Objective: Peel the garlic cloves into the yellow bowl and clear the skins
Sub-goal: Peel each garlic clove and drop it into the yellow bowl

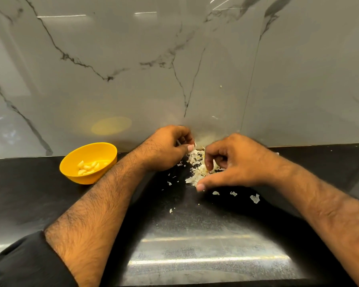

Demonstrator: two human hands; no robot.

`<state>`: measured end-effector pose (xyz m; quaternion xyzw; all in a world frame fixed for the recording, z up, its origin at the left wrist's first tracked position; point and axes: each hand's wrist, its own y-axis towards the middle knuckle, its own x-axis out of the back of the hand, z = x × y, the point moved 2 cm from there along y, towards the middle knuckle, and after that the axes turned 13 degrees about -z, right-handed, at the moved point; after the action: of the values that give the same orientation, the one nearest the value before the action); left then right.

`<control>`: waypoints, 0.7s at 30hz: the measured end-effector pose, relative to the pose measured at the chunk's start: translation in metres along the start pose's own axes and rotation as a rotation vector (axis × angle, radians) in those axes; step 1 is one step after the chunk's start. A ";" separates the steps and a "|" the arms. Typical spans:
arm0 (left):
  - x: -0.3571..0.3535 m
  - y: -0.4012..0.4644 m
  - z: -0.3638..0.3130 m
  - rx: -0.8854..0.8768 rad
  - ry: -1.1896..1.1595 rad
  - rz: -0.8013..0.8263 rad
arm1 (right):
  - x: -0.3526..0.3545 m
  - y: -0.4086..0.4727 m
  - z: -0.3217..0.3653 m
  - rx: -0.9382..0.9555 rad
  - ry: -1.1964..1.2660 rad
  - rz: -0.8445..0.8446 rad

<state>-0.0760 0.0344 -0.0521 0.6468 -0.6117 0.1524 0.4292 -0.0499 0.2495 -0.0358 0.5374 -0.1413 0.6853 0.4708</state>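
While pinching skins [197, 168] on desk [174, 235]: left hand [166, 150] and right hand [230, 162] grips narrow; light flakes liable to scatter, missing yellow bowl [87, 162].

A yellow bowl [88, 162] is sitting upright on the black desk [29, 193], holding peeled garlic cloves [88, 167]; papery white skins [197, 168] are lying heaped to its right.

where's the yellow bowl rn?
Head view, left side: the yellow bowl sits on the black counter by the wall, just left of the left hand.
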 end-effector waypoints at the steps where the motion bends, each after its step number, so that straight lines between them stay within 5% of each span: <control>1: 0.001 0.001 0.002 0.004 -0.030 -0.032 | -0.007 0.001 0.004 0.036 -0.136 -0.022; 6: 0.001 0.002 0.006 0.051 -0.210 -0.053 | -0.013 0.010 -0.004 0.038 -0.389 -0.144; 13: 0.005 -0.003 -0.005 0.157 -0.486 0.070 | 0.009 0.008 -0.029 -0.082 0.101 -0.272; 21: 0.007 -0.006 -0.010 0.188 -0.669 0.047 | 0.007 0.009 -0.031 -0.069 0.218 -0.354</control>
<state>-0.0653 0.0363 -0.0430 0.6832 -0.7167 -0.0027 0.1398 -0.0750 0.2697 -0.0390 0.4601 -0.0162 0.6407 0.6144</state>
